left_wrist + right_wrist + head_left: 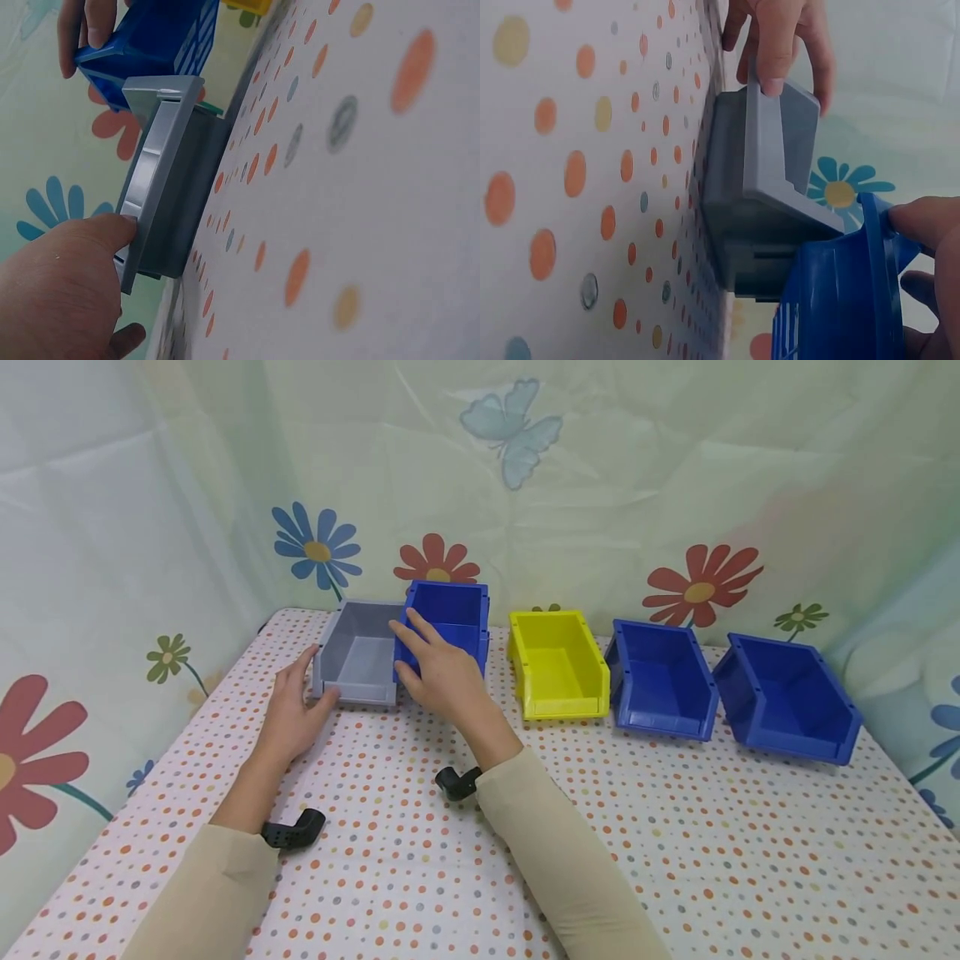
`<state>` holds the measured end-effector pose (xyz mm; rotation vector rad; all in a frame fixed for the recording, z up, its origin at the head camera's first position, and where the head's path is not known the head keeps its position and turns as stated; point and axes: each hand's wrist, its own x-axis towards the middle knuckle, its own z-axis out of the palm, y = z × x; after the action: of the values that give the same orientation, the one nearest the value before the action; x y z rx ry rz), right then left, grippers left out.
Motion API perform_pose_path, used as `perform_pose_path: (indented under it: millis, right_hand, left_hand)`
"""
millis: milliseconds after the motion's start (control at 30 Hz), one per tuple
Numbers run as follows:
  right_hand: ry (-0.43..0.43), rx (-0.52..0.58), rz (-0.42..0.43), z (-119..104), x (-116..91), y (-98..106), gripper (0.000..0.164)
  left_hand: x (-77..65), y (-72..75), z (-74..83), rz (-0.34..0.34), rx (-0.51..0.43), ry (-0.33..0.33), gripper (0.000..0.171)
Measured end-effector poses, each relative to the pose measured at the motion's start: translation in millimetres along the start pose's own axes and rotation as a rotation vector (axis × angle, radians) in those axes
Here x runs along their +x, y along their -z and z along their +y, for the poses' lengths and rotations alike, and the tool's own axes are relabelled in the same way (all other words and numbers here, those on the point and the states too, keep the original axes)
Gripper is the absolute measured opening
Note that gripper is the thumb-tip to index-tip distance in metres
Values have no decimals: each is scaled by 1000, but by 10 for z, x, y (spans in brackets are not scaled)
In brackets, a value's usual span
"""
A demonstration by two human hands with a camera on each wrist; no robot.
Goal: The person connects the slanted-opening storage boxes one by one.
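Observation:
The grey plastic bin (363, 660) stands on the table at the left, its low front toward me. My left hand (296, 710) holds its front left corner, with the thumb (112, 229) on the front lip. Just right of it, a blue plastic bin (450, 606) is held by my right hand (450, 681) at its near left rim. In the left wrist view that blue bin (150, 56) appears raised off the table, close beside the grey one. The right wrist view shows the thumb (926, 221) on the blue rim; part of the fingers is hidden.
Right of the held bins stand a yellow bin (558, 668), a blue bin (660, 681) and another blue bin (791, 697), in a row. A dotted cloth (420, 877) covers the table. Behind hangs a flowered curtain (585, 485).

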<state>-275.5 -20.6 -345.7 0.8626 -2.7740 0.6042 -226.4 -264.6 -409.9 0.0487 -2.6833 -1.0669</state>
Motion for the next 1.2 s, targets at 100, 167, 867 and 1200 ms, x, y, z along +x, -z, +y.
perform_pose_path:
  millis: [100, 167, 867, 1200]
  right_hand:
    - [20, -7, -3, 8, 7, 20, 59]
    - [27, -11, -6, 16, 10, 35, 59]
    - [38, -18, -53, 10, 9, -55, 60]
    - [38, -24, -50, 44, 11, -64, 61]
  left_hand:
    - [9, -7, 1, 3, -4, -11, 76]
    - [16, -15, 2, 3, -6, -14, 76]
    - [-40, -12, -58, 3, -12, -1, 75]
    - [-13, -6, -19, -4, -11, -4, 76]
